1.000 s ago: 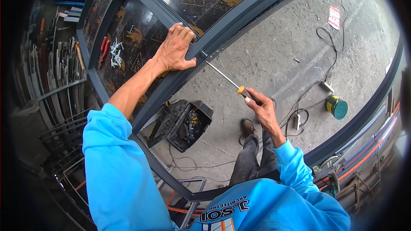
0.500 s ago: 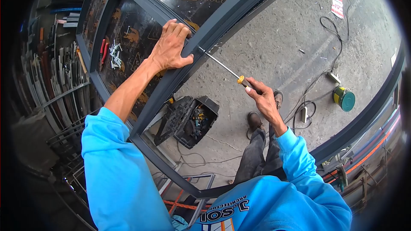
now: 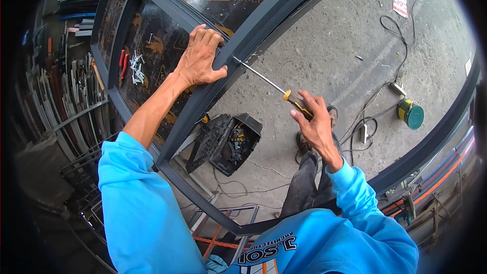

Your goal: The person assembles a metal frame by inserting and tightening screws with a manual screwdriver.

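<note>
My left hand [image 3: 202, 60] grips the dark grey metal frame [image 3: 248, 35], fingers curled over a bar and thumb along the outer edge. In my right hand [image 3: 315, 124] is a screwdriver [image 3: 292, 100] with a yellow-and-black handle, held loosely between thumb and fingers. Its long shaft runs up to the left, and the tip meets the frame's outer side just right of my left thumb. Whatever the tip touches is too small to make out clearly. Behind my left hand lies a dark printed board [image 3: 152, 25] inside the frame.
Several loose screws [image 3: 137, 68] and red-handled pliers [image 3: 123, 63] lie on the board. An open black toolbox [image 3: 236, 144] stands on the floor beneath the frame. Cables [image 3: 373, 101], a power strip [image 3: 363, 134] and a green-and-yellow tub [image 3: 411, 115] are at right. Metal profiles [image 3: 76, 91] fill the left side.
My right hand's grip has loosened, with thumb and fingers farther apart around the handle. The screwdriver tip stays at the frame. My left hand keeps its hold.
</note>
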A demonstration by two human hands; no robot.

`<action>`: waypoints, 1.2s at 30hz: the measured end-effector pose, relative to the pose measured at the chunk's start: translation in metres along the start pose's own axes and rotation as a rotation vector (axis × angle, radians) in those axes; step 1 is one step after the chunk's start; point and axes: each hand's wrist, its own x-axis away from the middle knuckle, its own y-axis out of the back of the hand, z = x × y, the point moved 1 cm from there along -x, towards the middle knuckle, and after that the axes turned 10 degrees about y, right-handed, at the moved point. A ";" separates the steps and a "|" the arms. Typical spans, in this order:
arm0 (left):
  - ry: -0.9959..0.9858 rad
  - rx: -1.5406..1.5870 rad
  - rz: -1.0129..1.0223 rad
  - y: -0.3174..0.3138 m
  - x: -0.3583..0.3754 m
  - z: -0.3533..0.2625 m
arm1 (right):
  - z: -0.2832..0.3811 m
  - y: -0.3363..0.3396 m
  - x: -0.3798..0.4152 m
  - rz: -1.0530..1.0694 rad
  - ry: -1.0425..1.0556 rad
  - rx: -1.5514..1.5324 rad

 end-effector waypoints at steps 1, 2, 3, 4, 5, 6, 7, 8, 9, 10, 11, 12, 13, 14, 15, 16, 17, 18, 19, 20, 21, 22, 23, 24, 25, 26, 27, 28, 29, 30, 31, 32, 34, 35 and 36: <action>0.005 -0.004 0.001 0.000 -0.001 0.001 | 0.011 0.005 0.004 -0.093 0.187 0.190; -0.012 0.008 -0.014 0.000 -0.001 0.001 | 0.016 0.006 0.009 -0.088 0.181 0.187; -0.029 0.024 -0.028 -0.001 0.000 0.000 | 0.020 0.007 0.014 -0.069 0.238 0.253; -0.026 0.026 -0.031 -0.001 0.000 0.000 | 0.021 0.009 0.015 -0.051 0.307 0.324; -0.022 0.022 -0.020 -0.001 0.000 0.000 | 0.019 0.007 0.015 -0.071 0.398 0.306; -0.020 0.014 -0.008 0.000 0.000 0.001 | 0.018 0.010 0.015 -0.071 0.399 0.305; -0.017 0.013 -0.006 0.000 -0.001 0.003 | 0.014 0.014 0.016 0.042 -0.023 -0.222; -0.017 0.011 -0.001 0.001 -0.001 0.002 | 0.017 0.015 0.020 0.153 -0.465 -0.744; -0.020 0.011 0.003 0.000 0.000 0.001 | 0.024 0.014 0.015 0.105 -0.531 -0.977; -0.021 0.014 0.003 -0.002 0.000 0.001 | 0.025 0.017 0.011 0.103 -0.533 -0.974; -0.024 0.022 -0.009 -0.002 0.000 0.001 | 0.026 0.019 0.006 0.121 -0.578 -1.014; -0.030 0.030 -0.017 -0.002 0.000 0.001 | 0.027 0.020 0.005 0.135 -0.625 -1.057; -0.033 0.029 -0.020 -0.002 -0.001 0.002 | 0.024 0.017 0.007 0.096 -0.625 -1.099; -0.030 0.037 -0.018 -0.002 -0.001 0.002 | 0.017 0.010 0.012 0.097 -0.621 -1.099; -0.026 0.044 -0.012 -0.001 0.000 0.001 | 0.010 0.004 0.017 0.038 -0.197 -0.545; -0.027 0.039 -0.014 0.000 0.000 0.002 | 0.006 -0.001 0.019 -0.025 0.218 0.017; -0.030 0.048 -0.015 0.000 -0.001 0.000 | 0.013 -0.002 0.013 -0.117 0.426 0.177; -0.030 0.058 -0.017 0.000 0.000 0.000 | 0.015 -0.004 0.014 -0.117 0.427 0.175; -0.046 0.063 -0.030 -0.002 0.000 0.002 | 0.015 -0.006 0.012 -0.068 0.469 0.230; -0.042 0.064 -0.026 -0.002 -0.001 0.002 | 0.015 -0.009 0.015 -0.014 0.497 0.282; -0.048 0.065 -0.018 -0.002 0.002 0.001 | 0.010 -0.010 0.013 -0.020 0.489 0.190; -0.056 0.063 -0.024 -0.002 0.000 0.002 | 0.007 -0.009 0.011 -0.014 0.490 0.190; -0.043 0.066 -0.023 -0.002 -0.002 0.002 | 0.002 -0.007 0.011 0.036 0.304 -0.064; -0.047 0.060 -0.022 -0.002 0.000 0.001 | -0.001 -0.004 0.015 0.088 0.102 -0.314; -0.060 0.048 -0.029 -0.001 -0.001 0.001 | -0.003 -0.001 0.015 0.129 -0.097 -0.558; -0.051 0.037 -0.043 0.000 -0.004 0.003 | -0.005 0.001 0.008 0.173 -0.282 -0.797; -0.044 0.038 -0.029 0.000 -0.004 0.003 | -0.006 0.000 0.003 0.223 -0.479 -1.033; -0.036 0.049 0.002 -0.001 0.001 0.001 | -0.003 -0.002 0.005 0.269 -0.703 -1.269; -0.050 0.054 -0.024 -0.002 0.000 0.001 | 0.006 -0.001 0.005 0.247 -0.510 -0.840; -0.047 0.047 -0.027 0.000 0.000 0.001 | 0.002 -0.004 0.004 0.151 0.018 -0.301; -0.035 0.055 -0.012 0.000 0.000 0.002 | 0.003 -0.004 0.003 0.153 0.023 -0.302; -0.024 0.071 0.007 -0.001 0.001 0.001 | 0.003 -0.004 0.001 0.180 -0.100 -0.451; -0.034 0.071 -0.010 -0.004 0.001 0.001 | 0.003 -0.002 -0.004 0.231 -0.348 -0.740; -0.043 0.065 -0.024 -0.004 0.001 0.002 | 0.004 -0.001 -0.006 0.256 -0.477 -0.885; -0.040 0.073 -0.014 -0.004 0.003 0.002 | 0.005 0.000 -0.008 0.276 -0.614 -1.033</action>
